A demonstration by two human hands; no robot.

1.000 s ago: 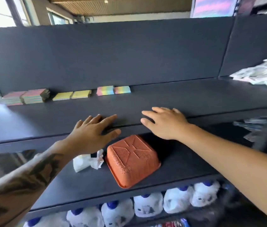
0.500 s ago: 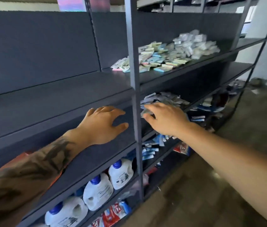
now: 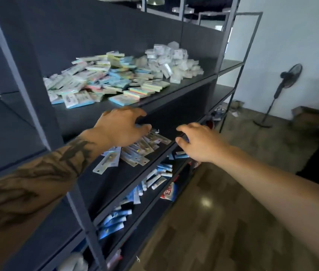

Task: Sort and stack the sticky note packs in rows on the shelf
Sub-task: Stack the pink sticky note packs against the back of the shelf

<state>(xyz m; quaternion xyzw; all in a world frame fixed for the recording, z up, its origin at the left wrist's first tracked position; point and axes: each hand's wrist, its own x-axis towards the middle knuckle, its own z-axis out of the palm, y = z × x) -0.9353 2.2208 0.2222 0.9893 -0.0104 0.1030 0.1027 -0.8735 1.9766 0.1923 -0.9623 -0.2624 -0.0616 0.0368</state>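
Sticky note packs (image 3: pixel 104 81) lie in a loose heap on the dark shelf (image 3: pixel 190 83), the board at about chest height, well back from its front edge; pastel blue, yellow, pink and rainbow-edged pads overlap at all angles. Beside them to the right sits a second heap of clear-wrapped white packets (image 3: pixel 170 61), touching the coloured ones. Each pack looks light and block-stiff, a small slab of paper in glossy film, so I judge it will slide easily under the fingers and is best pinched across its two long edges, or scooped several at a time from below. Nothing about them seems fragile, though corners could dent.

The left hand (image 3: pixel 122 126) hovers at the shelf's front lip with fingers spread and loosely bent, holding nothing. The right hand (image 3: pixel 197 142) is lower, by the next board's edge, fingers curled; whether it grips anything I cannot tell.

Printing shows on some wrappers, but it is too blurred to read, and no brand can be made out.
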